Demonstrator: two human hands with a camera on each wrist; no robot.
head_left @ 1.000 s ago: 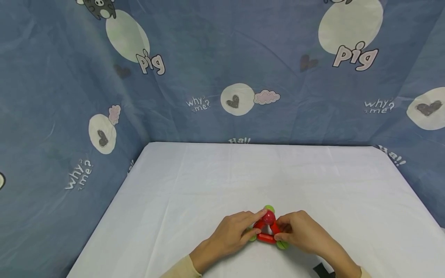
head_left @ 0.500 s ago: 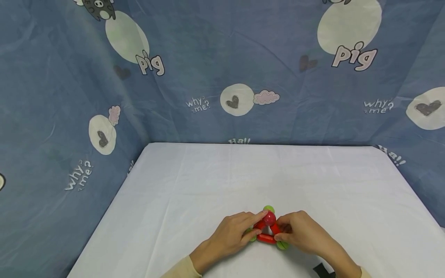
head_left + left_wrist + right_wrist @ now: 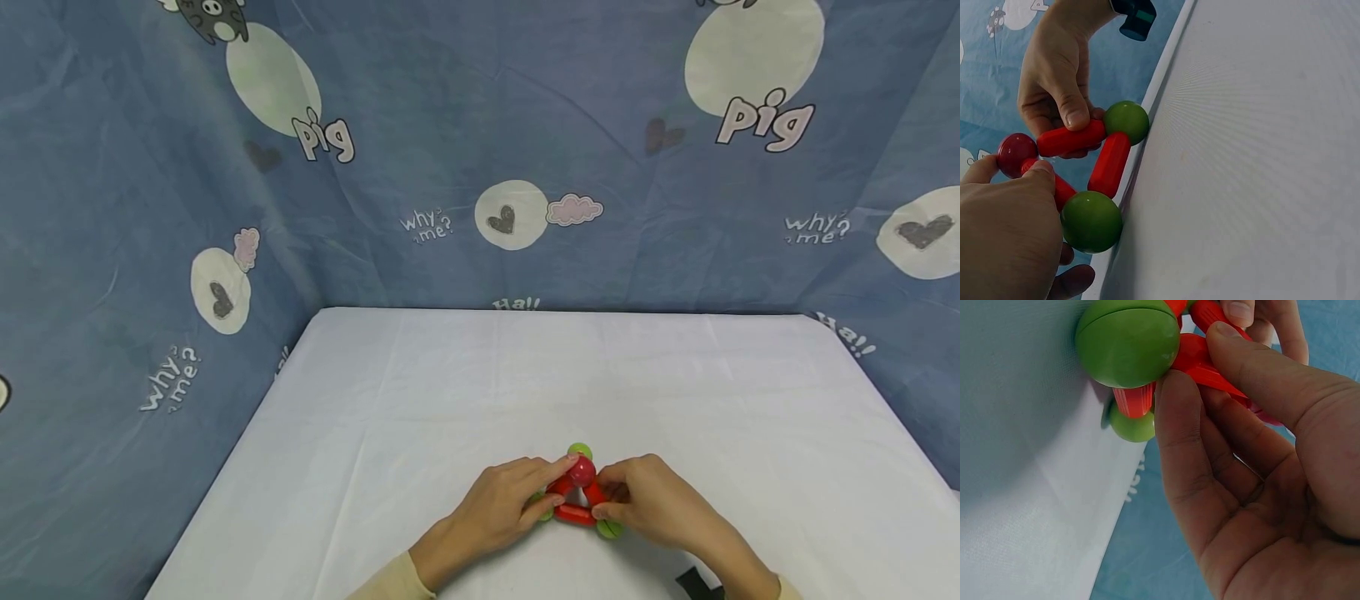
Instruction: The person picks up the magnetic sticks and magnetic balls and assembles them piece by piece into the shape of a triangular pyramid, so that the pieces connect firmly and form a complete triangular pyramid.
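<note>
A small pyramid of red rods (image 3: pixel 573 514) and green balls (image 3: pixel 608 528) stands on the white table (image 3: pixel 525 375) near its front edge, topped by a dark red ball (image 3: pixel 581 472). My left hand (image 3: pixel 561 481) pinches the left sloping rod just under the red ball (image 3: pixel 1016 154). My right hand (image 3: pixel 602 492) pinches the right sloping rod (image 3: pixel 1071 139), which runs to a green ball (image 3: pixel 1125 122). In the right wrist view, my fingers (image 3: pixel 1179 419) curl round the red rods (image 3: pixel 1200 359) beside a large green ball (image 3: pixel 1127 344). A third green ball (image 3: pixel 579 451) shows behind the top.
Blue printed cloth (image 3: pixel 480 150) hangs behind the table and down both sides. A black strap (image 3: pixel 697 581) shows at my right wrist. Cream sleeves cover both forearms. The table's left edge (image 3: pixel 247 433) drops onto the cloth.
</note>
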